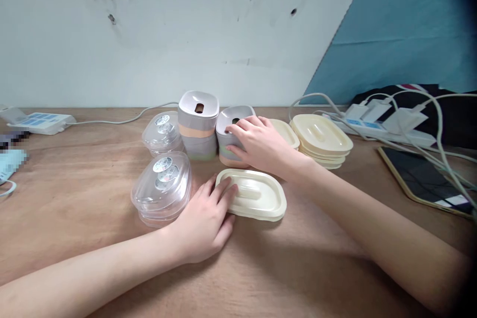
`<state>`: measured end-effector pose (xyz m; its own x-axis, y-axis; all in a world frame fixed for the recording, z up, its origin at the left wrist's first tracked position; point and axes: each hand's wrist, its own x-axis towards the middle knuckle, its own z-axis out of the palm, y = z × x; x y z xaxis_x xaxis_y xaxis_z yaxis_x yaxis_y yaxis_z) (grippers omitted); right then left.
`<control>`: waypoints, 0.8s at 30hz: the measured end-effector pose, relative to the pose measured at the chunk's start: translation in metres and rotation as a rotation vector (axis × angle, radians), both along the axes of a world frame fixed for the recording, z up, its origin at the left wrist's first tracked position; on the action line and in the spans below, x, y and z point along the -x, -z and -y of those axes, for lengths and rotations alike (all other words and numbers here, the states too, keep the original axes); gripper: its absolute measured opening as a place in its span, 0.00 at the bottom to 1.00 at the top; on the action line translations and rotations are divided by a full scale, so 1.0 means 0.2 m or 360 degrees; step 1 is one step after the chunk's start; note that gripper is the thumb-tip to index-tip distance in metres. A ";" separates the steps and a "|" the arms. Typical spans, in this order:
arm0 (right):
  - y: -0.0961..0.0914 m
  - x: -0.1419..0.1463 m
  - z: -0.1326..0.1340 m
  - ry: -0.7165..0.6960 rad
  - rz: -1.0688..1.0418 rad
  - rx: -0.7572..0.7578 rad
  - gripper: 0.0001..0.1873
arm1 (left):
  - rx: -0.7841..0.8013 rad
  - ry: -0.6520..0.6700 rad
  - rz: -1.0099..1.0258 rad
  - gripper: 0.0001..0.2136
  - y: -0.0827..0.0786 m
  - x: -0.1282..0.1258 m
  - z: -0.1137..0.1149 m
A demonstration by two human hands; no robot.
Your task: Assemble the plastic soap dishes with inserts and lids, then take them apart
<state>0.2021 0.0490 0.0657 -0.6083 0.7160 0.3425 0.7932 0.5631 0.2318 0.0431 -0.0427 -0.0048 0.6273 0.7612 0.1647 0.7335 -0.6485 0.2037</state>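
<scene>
Two grey container stacks (pixel 198 131), two clear plastic stacks (pixel 161 191) and three cream lid groups (pixel 322 133) lie about the fingers (pixel 226 198), layers too overlapped to count. The right hand (pixel 259 143), touching the shorter grey stack (pixel 224 140), partly hides it and the middle cream group (pixel 285 134); the nearest cream group (pixel 259 199) lies under the fingertips of the left hand (pixel 206 219), and whether either hand grips, I cannot tell.

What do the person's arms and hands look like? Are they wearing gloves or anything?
No gloves! The left hand and right hand are bare, with slim fingers. No sleeves show on the left forearm or right forearm, and I see no watch, bracelet or ring. The nails are too small to tell much.
</scene>
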 end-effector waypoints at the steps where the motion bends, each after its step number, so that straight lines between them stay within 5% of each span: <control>1: 0.00 0.00 0.00 -0.0002 -0.0012 0.0013 0.19 | 0.0004 0.0000 0.0005 0.23 0.00 0.00 0.00; 15: 0.02 -0.02 -0.03 -0.0073 -0.0188 -0.0083 0.19 | 0.0062 -0.0111 0.0121 0.29 0.03 0.01 0.01; 24: -0.14 -0.17 0.09 -0.0356 -0.0795 -0.0409 0.16 | 0.0089 -0.0090 0.0208 0.28 0.01 0.01 0.01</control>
